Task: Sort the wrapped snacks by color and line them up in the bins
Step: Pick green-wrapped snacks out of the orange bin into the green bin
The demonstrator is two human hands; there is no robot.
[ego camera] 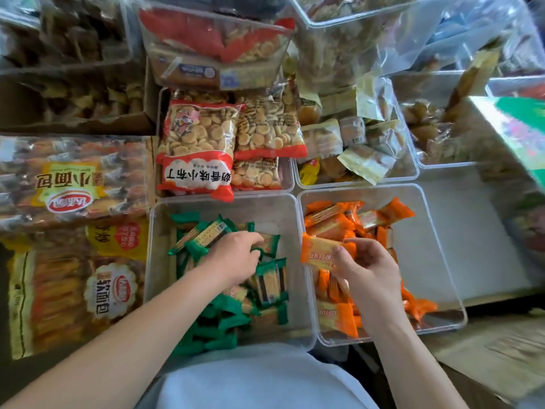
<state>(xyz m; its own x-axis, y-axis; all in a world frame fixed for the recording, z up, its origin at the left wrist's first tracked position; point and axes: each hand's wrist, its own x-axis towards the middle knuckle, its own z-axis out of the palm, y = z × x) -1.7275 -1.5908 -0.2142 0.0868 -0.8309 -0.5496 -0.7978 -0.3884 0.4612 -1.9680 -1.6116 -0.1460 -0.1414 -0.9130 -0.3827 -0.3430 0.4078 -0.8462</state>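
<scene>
Two clear plastic bins stand side by side in front of me. The left bin (156, 261) holds several green-wrapped snacks (268, 283). The right bin (442, 261) holds several orange-wrapped snacks (333, 222). My left hand (233, 258) reaches into the left bin, its fingertips curled down onto a green-wrapped snack (269, 242) near the bin's middle; its grip is hidden. My right hand (365, 267) pinches one orange-wrapped snack (318, 252) above the left edge of the right bin.
Bags of small round biscuits (197, 149) fill a bin behind the green one. A bin of pale yellow-wrapped cakes (362, 149) sits behind the orange one. Large bread packs (73, 184) lie at the left. A green box (519, 128) juts in at the right.
</scene>
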